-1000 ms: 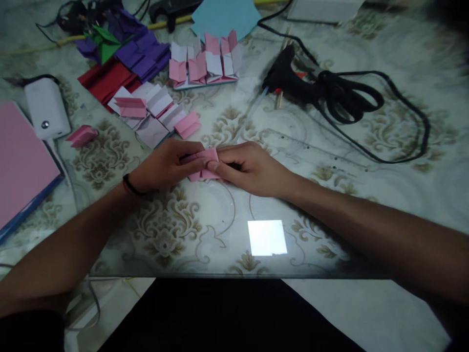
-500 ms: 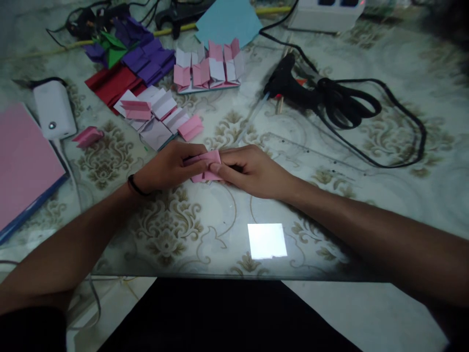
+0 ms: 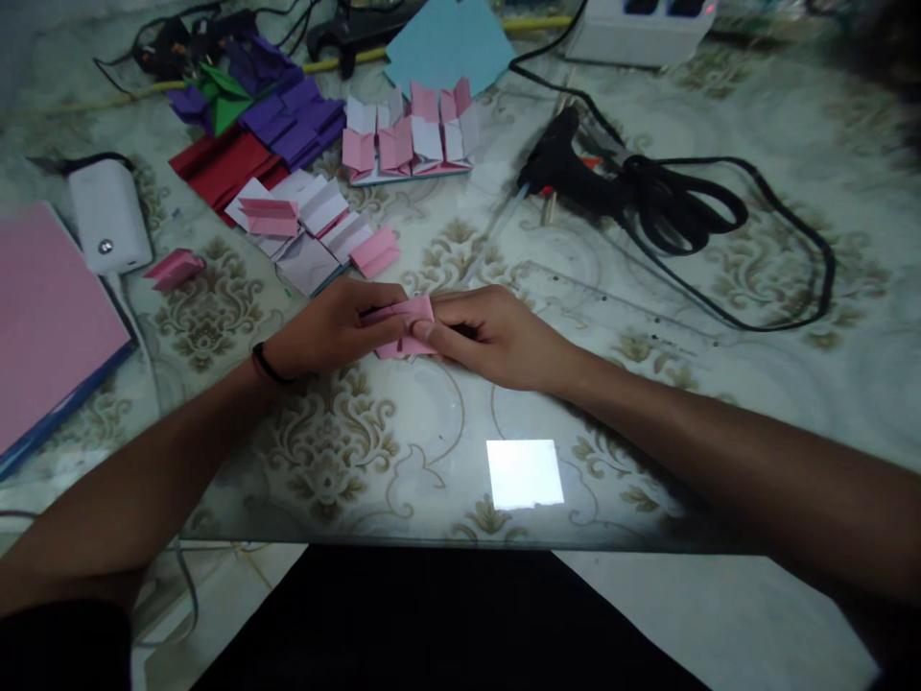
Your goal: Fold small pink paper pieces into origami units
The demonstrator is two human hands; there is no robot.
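Observation:
A small folded pink paper (image 3: 418,309) is gripped between both hands over the patterned table. My left hand (image 3: 338,326), with a dark band at the wrist, pinches its left side. The thumb and fingers of my right hand (image 3: 496,336) press on its right side, and the two thumbs almost meet. Just beyond my left hand lies a cluster of white and pink folded papers (image 3: 313,226). Farther back stands a row of pink and white folded pieces (image 3: 410,134). One loose pink folded piece (image 3: 175,270) lies to the left.
A black glue gun (image 3: 576,168) with a coiled cable (image 3: 683,206) lies at the back right, near a clear ruler (image 3: 619,302). Purple (image 3: 295,120) and red (image 3: 226,168) folded papers, a white device (image 3: 111,216) and pink sheets (image 3: 54,321) are on the left.

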